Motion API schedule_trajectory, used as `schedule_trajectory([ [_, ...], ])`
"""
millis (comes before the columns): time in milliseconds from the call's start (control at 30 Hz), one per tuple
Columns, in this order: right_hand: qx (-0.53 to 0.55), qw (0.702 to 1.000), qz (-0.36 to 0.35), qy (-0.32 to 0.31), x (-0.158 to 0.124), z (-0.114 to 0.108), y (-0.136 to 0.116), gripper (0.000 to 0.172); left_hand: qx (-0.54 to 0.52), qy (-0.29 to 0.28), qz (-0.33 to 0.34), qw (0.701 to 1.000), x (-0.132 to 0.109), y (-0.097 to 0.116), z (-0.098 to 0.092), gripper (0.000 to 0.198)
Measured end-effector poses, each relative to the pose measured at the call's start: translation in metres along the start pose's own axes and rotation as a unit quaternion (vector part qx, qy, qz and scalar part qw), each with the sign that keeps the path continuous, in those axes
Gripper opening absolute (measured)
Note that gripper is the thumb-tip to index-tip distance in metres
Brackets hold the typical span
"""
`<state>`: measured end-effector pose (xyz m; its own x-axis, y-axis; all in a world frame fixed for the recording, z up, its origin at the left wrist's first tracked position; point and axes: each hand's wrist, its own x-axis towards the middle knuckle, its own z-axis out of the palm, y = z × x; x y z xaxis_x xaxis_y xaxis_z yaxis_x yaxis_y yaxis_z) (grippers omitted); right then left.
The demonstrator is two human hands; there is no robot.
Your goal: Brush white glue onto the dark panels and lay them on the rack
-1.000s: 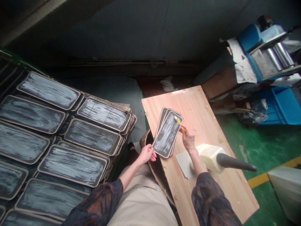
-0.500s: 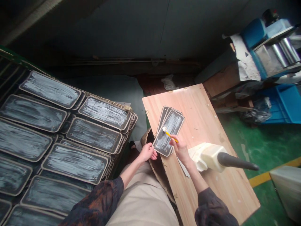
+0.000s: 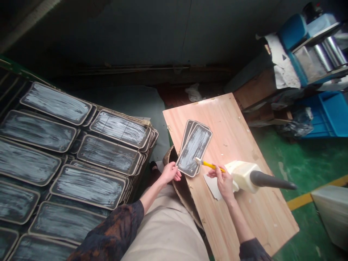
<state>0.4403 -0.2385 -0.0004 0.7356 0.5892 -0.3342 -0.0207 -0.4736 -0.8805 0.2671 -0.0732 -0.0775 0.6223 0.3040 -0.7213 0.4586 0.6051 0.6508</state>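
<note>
My right hand is closed round the yellow handle of a small brush. The brush's pale bristles are at the right long edge of a dark plate. This plate has rounded corners, a light rim and whitish streaks over its face. It lies slanted on top of a few similar plates, fanned out at the wooden board's left edge. With curled fingers, my left hand pinches the plate's near left corner. Just beyond my right hand, a cream plastic bottle with a long dark nozzle lies on its side.
Stacks of streaked plates fill the left side. The wooden board stands at my right, with a white sheet under my right hand. A blue crate and blue machinery are at the right, above a green floor.
My right hand and the brush have moved right and slightly nearer, from the middle of the plate to its right edge. My left hand stays at the corner.
</note>
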Motion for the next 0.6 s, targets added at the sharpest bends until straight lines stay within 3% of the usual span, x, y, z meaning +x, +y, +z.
schedule_trajectory([
  [167, -0.020, 0.993, 0.005, -0.113, -0.018, 0.003, 0.002, 0.034, 0.002, -0.005, 0.002, 1.000, 0.001, -0.001, -0.001, 0.024],
  [267, -0.011, 0.999, -0.014, -0.048, 0.007, 0.003, 0.007, 0.040, 0.013, -0.007, 0.005, 1.000, 0.003, 0.000, -0.001, 0.025],
  [467, -0.015, 0.987, -0.115, 0.115, 0.094, 0.002, 0.003, 0.044, 0.037, 0.001, 0.012, 0.999, 0.008, -0.006, -0.001, 0.028],
  [533, -0.040, 0.982, -0.132, 0.128, 0.100, 0.005, -0.002, 0.043, 0.026, 0.006, 0.014, 1.000, 0.009, -0.010, 0.000, 0.031],
  [600, -0.083, 0.983, -0.128, 0.103, 0.086, 0.010, -0.005, 0.041, 0.010, 0.012, 0.012, 1.000, 0.009, -0.012, 0.002, 0.034],
])
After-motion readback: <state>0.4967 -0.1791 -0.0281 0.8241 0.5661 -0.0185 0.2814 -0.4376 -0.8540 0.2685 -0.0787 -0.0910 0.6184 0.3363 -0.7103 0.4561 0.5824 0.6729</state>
